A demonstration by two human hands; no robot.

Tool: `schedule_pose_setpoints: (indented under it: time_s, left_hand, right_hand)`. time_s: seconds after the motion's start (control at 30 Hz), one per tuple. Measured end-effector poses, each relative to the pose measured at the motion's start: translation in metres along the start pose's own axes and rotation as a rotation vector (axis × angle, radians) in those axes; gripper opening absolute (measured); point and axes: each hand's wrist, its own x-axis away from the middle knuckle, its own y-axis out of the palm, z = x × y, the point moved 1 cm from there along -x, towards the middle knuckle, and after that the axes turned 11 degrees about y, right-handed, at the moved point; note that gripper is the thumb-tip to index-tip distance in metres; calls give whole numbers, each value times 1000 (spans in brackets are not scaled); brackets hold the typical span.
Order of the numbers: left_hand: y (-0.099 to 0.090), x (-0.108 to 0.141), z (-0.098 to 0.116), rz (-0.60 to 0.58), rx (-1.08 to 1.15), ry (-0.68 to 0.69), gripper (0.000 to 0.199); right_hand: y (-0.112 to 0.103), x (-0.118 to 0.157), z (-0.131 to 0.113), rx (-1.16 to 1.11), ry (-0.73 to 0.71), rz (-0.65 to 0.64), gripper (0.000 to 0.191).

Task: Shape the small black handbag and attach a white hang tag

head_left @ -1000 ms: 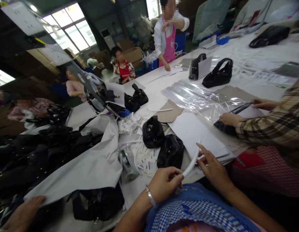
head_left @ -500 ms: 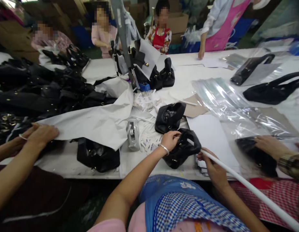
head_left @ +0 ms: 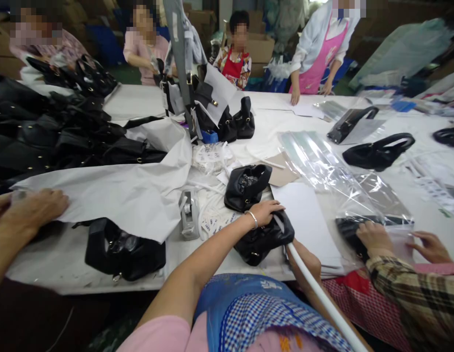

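Note:
A small black handbag (head_left: 253, 248) sits at the table's near edge, directly before me. My left hand (head_left: 266, 212), with a silver bracelet at the wrist, is closed over the top of the bag by its handle. A long white strip (head_left: 315, 285) runs through the handle loop and down past my right side. My right hand (head_left: 305, 261) is closed around the strip beside the handle, its fingertips mostly hidden behind the bag and strip. Just beyond stands another black handbag (head_left: 245, 188), with clear plastic in its opening.
White sheets (head_left: 309, 220) lie right of the bag, near clear plastic bags (head_left: 311, 156). A tape dispenser (head_left: 189, 215) and printed labels (head_left: 212, 222) lie left. Black bags (head_left: 47, 132) are piled far left. Co-workers' hands (head_left: 375, 237) work at the right, others at the left.
My view has swung right, so the table appears shifted left. My right hand has moved in closer beneath the handle, and the strip hangs more steeply. The left co-worker's hands still hold the pale sheet.

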Motion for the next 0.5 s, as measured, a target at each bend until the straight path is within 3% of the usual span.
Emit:
schedule_pose_setpoints:
  time_s: [0.1,0.37,0.5]
  left_hand:
    - [-4,-7,-2,-61,74,18,59]
    - [-20,-3,-12,-100,359,53,51]
    - [-11,1,-12,64,331,-19,48]
  right_hand:
    - [-1,2,-2,112,-80,108,32]
    - [-2,-3,-12,191,-118,99,30]
    - [-2,0,-12,186,-125,115,29]
